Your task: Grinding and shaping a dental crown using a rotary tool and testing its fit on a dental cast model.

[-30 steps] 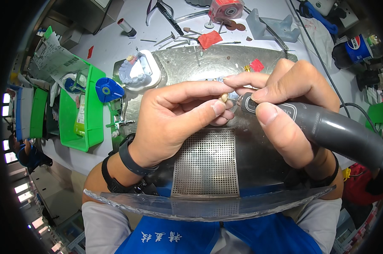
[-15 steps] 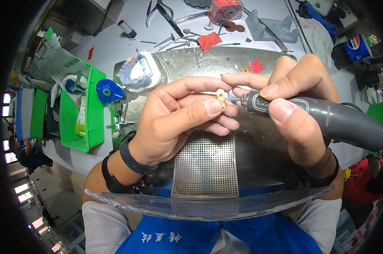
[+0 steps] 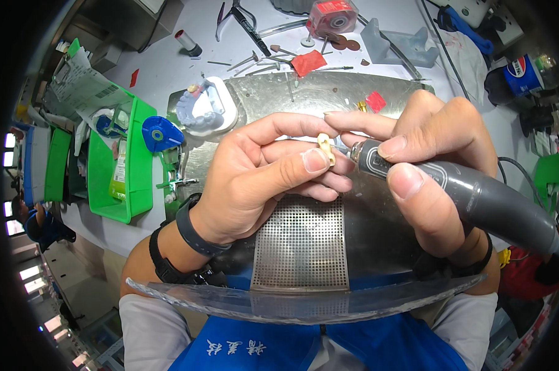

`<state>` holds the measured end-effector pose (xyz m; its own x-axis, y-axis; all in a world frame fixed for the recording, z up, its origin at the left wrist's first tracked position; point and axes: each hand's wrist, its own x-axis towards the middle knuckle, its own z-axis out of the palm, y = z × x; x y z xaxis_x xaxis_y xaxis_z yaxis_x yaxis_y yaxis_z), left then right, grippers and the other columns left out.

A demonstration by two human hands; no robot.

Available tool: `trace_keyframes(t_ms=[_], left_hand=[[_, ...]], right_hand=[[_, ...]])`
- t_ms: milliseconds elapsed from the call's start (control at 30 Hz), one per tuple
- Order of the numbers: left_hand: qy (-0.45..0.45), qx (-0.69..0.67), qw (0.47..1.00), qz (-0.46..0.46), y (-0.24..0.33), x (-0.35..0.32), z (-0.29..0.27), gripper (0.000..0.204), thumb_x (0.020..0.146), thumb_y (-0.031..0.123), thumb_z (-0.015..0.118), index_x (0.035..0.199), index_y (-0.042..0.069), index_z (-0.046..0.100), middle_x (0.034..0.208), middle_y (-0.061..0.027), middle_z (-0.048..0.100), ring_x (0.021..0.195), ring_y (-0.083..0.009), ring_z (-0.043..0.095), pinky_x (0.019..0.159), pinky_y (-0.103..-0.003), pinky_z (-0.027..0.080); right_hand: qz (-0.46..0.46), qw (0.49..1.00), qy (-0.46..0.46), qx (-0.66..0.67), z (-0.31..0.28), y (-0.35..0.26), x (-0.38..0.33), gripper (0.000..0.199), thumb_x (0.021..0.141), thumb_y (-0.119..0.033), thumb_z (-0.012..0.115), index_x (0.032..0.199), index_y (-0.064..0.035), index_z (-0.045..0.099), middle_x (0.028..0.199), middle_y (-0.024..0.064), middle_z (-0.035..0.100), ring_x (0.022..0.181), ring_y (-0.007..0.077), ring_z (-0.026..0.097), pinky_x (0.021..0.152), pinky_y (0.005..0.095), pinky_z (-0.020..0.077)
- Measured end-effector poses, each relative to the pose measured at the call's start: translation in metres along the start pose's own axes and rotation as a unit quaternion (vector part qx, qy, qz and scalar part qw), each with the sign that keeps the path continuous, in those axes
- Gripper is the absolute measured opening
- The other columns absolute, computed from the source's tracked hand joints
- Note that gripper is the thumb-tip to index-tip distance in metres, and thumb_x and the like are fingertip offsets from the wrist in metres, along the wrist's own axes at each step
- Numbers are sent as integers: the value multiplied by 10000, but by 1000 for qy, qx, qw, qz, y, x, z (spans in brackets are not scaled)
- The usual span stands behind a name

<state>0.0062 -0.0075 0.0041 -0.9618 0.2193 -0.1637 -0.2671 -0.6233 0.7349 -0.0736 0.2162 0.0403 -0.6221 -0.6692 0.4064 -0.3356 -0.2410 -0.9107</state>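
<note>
Pinched between the thumb and fingers of my left hand (image 3: pixel 261 167) is a small cream-coloured dental crown piece (image 3: pixel 326 147) with hollows in it. My right hand (image 3: pixel 437 161) is wrapped round a dark grey rotary handpiece (image 3: pixel 465 188), its metal nose pointing left at the crown piece. The thin bur at the nose reaches close to the piece; whether it touches I cannot tell. Fingertips of both hands meet just above it. Behind my left hand, a grey dental model (image 3: pixel 199 111) with a white base rests on the metal bench plate (image 3: pixel 279 93).
A perforated metal grille (image 3: pixel 299 247) lies below my hands, with a clear shield (image 3: pixel 304 304) nearer my body. Left stand a green bin (image 3: pixel 140 161) and a blue round dispenser (image 3: pixel 162 133). Several burs, red paper pieces (image 3: pixel 308 62) and a grey holder (image 3: pixel 397 46) lie at the back.
The crown piece has been turned a little in my left fingers. The handpiece's rear end has dipped lower, and my right knuckles have shifted slightly.
</note>
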Motion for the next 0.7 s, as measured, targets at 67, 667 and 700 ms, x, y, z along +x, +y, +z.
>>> trace_keyframes(t_ms=[67, 667, 700], left_hand=[[2, -4, 1000, 5, -1, 0, 0, 328, 1030, 12, 644, 1338, -73, 573, 1161, -266, 728, 1020, -311, 772, 884, -361, 663], [7, 16, 1000, 25, -4, 0, -1, 301, 1020, 10, 670, 1294, -84, 587, 1151, -254, 742, 1025, -291, 771, 888, -353, 663], [7, 18, 999, 27, -4, 0, 0, 300, 1018, 11, 673, 1291, -83, 591, 1150, -251, 742, 1025, -287, 770, 892, -352, 662]], right_hand=[[6, 1000, -7, -19, 0, -2, 0, 180, 925, -82, 592, 1078, 0, 542, 923, 113, 533, 942, 289, 693, 1111, 620, 510], [-2, 1000, 2, -8, 6, -1, 0, 146, 927, -31, 594, 1068, -14, 560, 880, 105, 547, 891, 252, 691, 1120, 622, 504], [-2, 1000, 4, -16, 6, 0, 0, 146, 928, -29, 596, 1068, -15, 560, 875, 103, 547, 883, 249, 690, 1120, 623, 504]])
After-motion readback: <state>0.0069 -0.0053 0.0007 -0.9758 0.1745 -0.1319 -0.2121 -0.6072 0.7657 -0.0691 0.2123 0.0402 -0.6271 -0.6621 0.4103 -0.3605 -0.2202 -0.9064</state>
